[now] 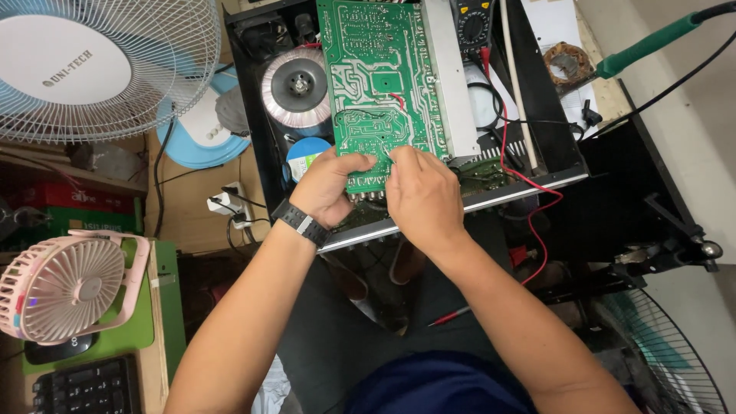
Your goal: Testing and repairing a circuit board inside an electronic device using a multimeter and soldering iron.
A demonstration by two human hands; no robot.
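Hands were seen on the near end of a green circuit board (pixel 381 84), solder side up, held over an open black chassis (pixel 556 115). Left hand (pixel 331 188) was closed on the board's near left corner, thumb on top. Right hand (pixel 422 192) was curled over the near right edge; whether its fingers pinched the board or a wire could not be told. Long axis of the board was noted running away from the person, far end raised toward the multimeter (pixel 471 23), near end at the front panel.

Risks judged: the short red wire (pixel 397 100) on the board could be strained or torn if the board were tilted further. Bare solder joints could be shorted against the metal chassis rim or the toroidal transformer (pixel 295 88) just left of it. The red test lead (pixel 537 192) draped across the chassis could be snagged.
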